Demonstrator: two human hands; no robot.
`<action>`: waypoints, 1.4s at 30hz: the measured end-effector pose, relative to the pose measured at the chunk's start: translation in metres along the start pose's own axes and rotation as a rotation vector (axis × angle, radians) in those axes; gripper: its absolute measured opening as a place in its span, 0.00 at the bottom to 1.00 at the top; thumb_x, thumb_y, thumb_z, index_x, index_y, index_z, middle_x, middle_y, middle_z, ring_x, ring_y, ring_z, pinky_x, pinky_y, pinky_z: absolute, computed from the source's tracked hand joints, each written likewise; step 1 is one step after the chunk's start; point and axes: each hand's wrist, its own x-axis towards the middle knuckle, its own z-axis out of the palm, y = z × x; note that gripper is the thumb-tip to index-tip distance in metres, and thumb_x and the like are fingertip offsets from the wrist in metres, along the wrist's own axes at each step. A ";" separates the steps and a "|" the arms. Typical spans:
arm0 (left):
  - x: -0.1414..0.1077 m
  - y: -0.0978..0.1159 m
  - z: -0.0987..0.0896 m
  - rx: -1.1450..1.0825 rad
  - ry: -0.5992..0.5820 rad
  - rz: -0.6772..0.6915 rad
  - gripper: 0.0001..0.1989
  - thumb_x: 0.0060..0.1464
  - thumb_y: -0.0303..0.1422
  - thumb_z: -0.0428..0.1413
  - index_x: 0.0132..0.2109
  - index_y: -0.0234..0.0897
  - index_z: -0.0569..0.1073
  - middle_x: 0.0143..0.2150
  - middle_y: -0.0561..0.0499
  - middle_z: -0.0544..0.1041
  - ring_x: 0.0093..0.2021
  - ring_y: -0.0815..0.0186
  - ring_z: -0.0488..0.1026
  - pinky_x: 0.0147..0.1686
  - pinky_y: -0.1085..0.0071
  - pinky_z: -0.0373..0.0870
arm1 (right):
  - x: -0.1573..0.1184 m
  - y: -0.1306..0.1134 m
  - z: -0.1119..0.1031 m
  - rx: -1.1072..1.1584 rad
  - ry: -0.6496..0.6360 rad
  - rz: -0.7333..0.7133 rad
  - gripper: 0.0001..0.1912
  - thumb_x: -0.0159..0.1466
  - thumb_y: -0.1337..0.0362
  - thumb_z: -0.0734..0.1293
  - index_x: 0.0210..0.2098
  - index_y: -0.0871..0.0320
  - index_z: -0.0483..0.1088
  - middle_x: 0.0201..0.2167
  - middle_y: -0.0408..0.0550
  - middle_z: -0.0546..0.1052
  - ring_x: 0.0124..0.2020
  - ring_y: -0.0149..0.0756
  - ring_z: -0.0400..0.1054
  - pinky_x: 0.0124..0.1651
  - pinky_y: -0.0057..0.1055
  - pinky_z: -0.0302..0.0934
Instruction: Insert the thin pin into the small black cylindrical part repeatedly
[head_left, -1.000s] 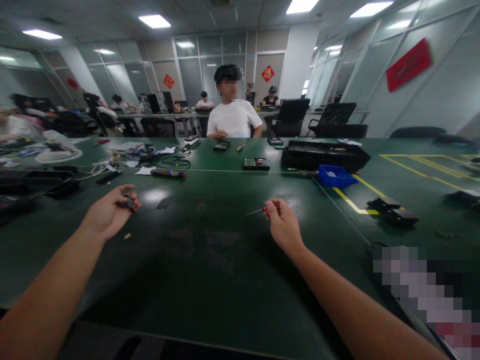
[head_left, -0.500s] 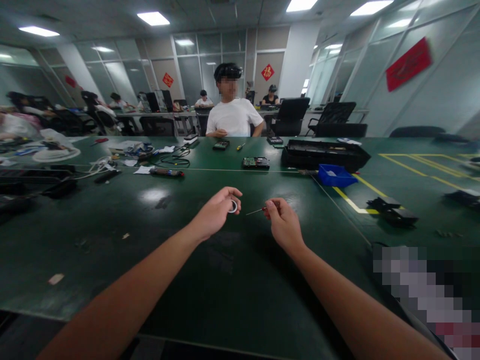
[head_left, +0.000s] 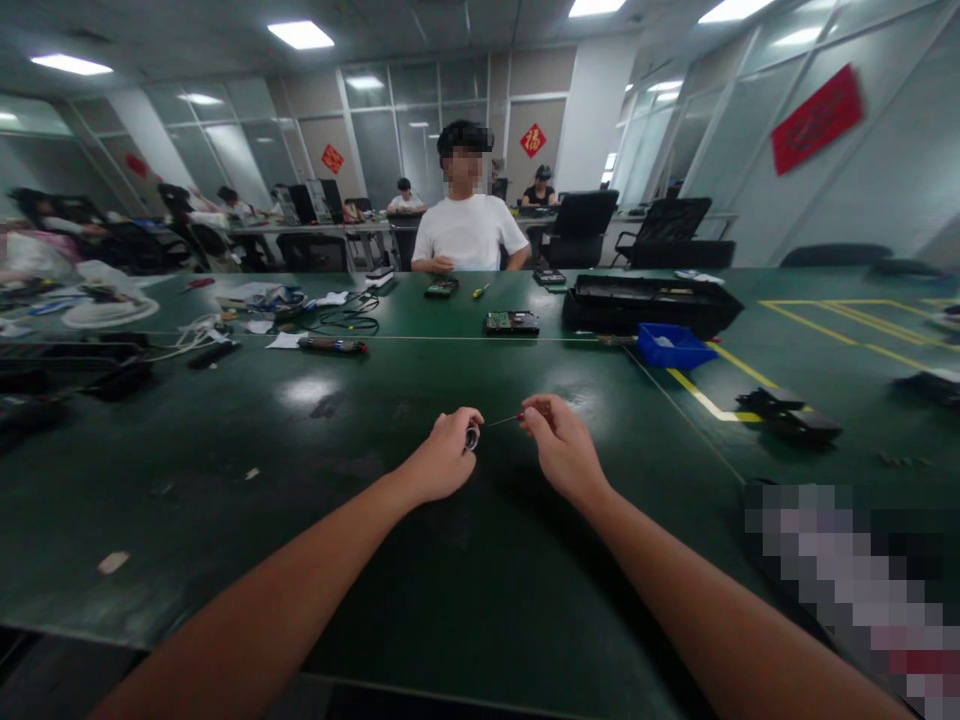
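Note:
My left hand [head_left: 448,455] is closed around a small round ring-like part [head_left: 471,438] with a dark inside and a silvery rim; its exact kind is too small to tell. My right hand [head_left: 561,440] grips a screwdriver [head_left: 504,421] by its red handle, most of which the fingers hide. The thin shaft points left, its tip close to the fingers of my left hand. Whether the tip touches the ring-like part I cannot tell. Both hands are over the green table [head_left: 420,570].
Across the table a person in a white shirt [head_left: 471,235] sits behind a bare hard drive [head_left: 511,322] and a yellow screwdriver [head_left: 481,291]. A black tray [head_left: 652,308] and a blue bin [head_left: 673,346] lie right. Cables [head_left: 352,318] and a dark tool [head_left: 332,345] lie left.
My left hand has turned and lowered slightly, its fingers curling in around the ring-like part, which now shows its dark inside. The screwdriver has shifted slightly left toward it.

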 end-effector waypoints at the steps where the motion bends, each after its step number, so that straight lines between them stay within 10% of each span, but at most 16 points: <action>1: 0.001 -0.003 0.000 0.007 0.013 0.014 0.22 0.54 0.23 0.52 0.56 0.38 0.66 0.50 0.43 0.71 0.50 0.57 0.68 0.51 0.59 0.67 | 0.000 -0.002 -0.001 -0.014 0.001 0.006 0.12 0.69 0.55 0.61 0.44 0.55 0.71 0.36 0.47 0.78 0.37 0.38 0.73 0.41 0.35 0.63; 6: 0.008 -0.013 -0.001 0.024 0.066 0.108 0.15 0.57 0.26 0.57 0.52 0.40 0.73 0.52 0.46 0.74 0.54 0.56 0.68 0.58 0.56 0.64 | -0.001 -0.014 -0.006 -0.138 0.028 0.017 0.19 0.66 0.48 0.64 0.30 0.56 0.72 0.23 0.44 0.74 0.26 0.36 0.68 0.31 0.33 0.59; 19: 0.011 -0.015 0.000 -0.040 0.143 0.146 0.18 0.56 0.27 0.60 0.55 0.41 0.74 0.54 0.47 0.76 0.57 0.58 0.70 0.60 0.58 0.63 | -0.001 -0.008 -0.002 0.207 0.047 -0.017 0.13 0.66 0.55 0.65 0.42 0.57 0.72 0.34 0.50 0.80 0.36 0.40 0.76 0.43 0.39 0.69; 42: 0.011 -0.016 -0.004 -0.013 0.124 0.140 0.20 0.58 0.30 0.60 0.58 0.44 0.73 0.55 0.49 0.76 0.57 0.58 0.70 0.61 0.57 0.62 | -0.006 -0.017 -0.006 -0.304 0.099 -0.070 0.27 0.65 0.44 0.65 0.17 0.54 0.65 0.13 0.41 0.67 0.17 0.30 0.60 0.24 0.30 0.52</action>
